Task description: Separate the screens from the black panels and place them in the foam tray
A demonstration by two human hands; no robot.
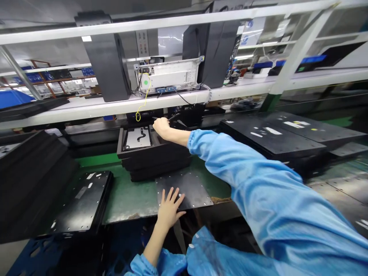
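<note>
My left hand lies flat with its fingers spread on a dark metal plate that has small holes along its edges. Reaching forward over the black foam trays, my right hand is closed like a fist. A thin dark thing shows beside its fingers, but I cannot make out what it is or whether it is held. In the top tray, left of that hand, sits a light flat panel with a short black cable on it.
Dark plates are stacked on the left and right of the green bench. Above runs a white shelf with a white device and dark monitors. A yellow wire hangs over the shelf's edge.
</note>
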